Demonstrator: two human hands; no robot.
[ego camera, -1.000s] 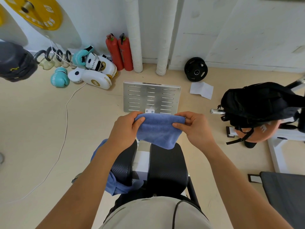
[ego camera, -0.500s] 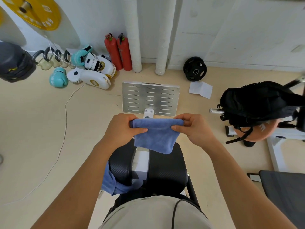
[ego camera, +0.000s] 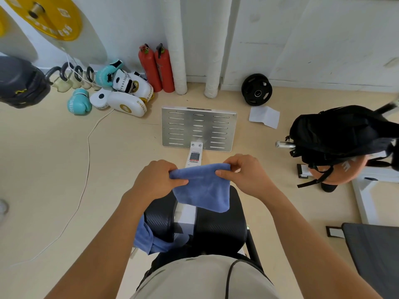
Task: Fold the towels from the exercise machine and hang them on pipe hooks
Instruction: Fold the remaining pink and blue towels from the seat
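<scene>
Left hand (ego camera: 154, 180) pinches the folded blue towel (ego camera: 201, 188) at its top left corner, right hand (ego camera: 243, 172) clamps the top right, fingers curled on the cloth above the machine's black pads (ego camera: 216, 225). Best to keep that top edge taut and level. A second towel (ego camera: 146, 238) waits at the pads' left edge. Since the earlier frame, the towel hangs lower and slacker.

Both hands, left hand (ego camera: 154, 180) and right hand (ego camera: 246, 175), pinch a folded blue towel (ego camera: 201, 190) at frame centre, above black seat pads (ego camera: 218, 225).
</scene>
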